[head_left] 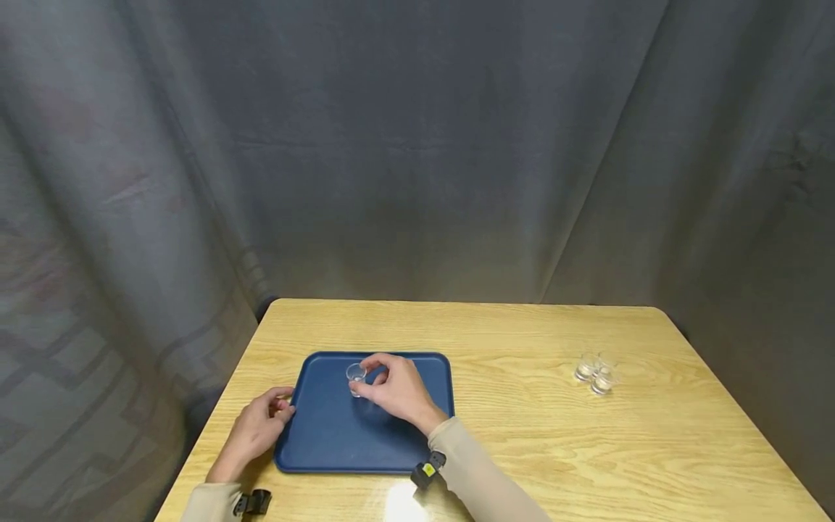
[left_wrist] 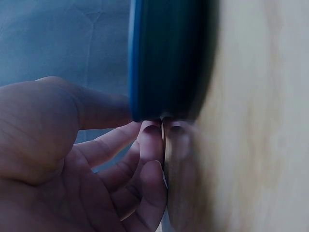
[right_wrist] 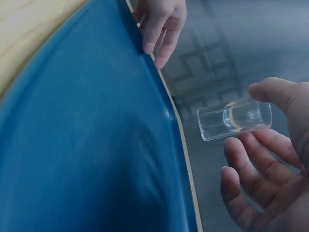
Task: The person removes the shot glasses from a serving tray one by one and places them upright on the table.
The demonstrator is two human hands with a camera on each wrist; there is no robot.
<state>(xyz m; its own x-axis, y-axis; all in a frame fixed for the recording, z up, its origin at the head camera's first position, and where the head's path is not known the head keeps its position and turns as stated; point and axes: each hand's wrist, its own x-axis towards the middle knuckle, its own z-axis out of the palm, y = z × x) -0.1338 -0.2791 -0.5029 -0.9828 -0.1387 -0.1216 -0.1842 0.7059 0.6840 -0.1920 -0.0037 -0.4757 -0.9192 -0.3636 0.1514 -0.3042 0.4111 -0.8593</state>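
Note:
A blue tray lies on the left part of a wooden table. My right hand is over the tray's far half and pinches a small clear glass between thumb and fingers. In the right wrist view the glass lies sideways in that hand, above the tray. My left hand holds the tray's left edge. In the left wrist view its thumb reaches the tray's rim and its fingertips curl in at the rim's underside by the table top.
Three more small clear glasses stand close together on the table's right side. A grey curtain hangs behind and around the table. The table's left edge runs close to my left hand.

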